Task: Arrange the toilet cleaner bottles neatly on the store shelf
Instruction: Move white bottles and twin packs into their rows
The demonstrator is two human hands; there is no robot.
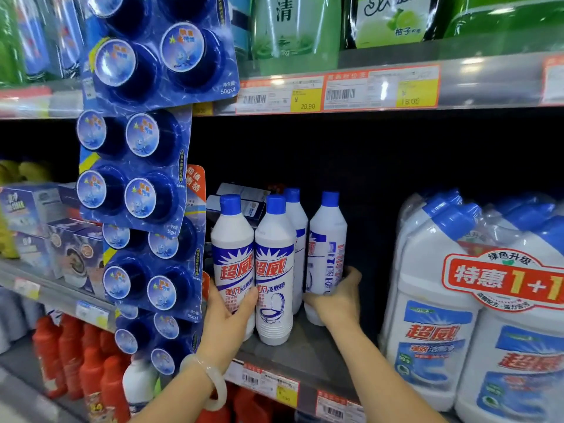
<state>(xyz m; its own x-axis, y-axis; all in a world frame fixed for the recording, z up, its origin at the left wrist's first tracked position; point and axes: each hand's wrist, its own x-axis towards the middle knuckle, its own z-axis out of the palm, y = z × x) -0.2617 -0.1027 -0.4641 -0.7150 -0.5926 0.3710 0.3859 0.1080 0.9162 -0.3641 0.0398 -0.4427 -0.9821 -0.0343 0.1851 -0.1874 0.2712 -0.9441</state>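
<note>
A grey store shelf (pixel 308 352) runs across the middle, dark at the back. On its right stand big shrink-wrapped jugs (pixel 433 300) with blue caps and a red sticker. At the left, a hanging strip of blue blister packs (pixel 134 178) overlaps the shelf edge. Between them, four white toilet cleaner bottles (pixel 274 264) with blue caps stand upright: two touching in front, one behind, one slightly apart on the right. The left hand (pixel 227 312) grips the leftmost bottle (pixel 232 248) low down. Well apart from it, the right hand (pixel 338 297) clasps the rightmost bottle (pixel 326 239) near its base. A pale bracelet (pixel 213 383) circles the left wrist.
</note>
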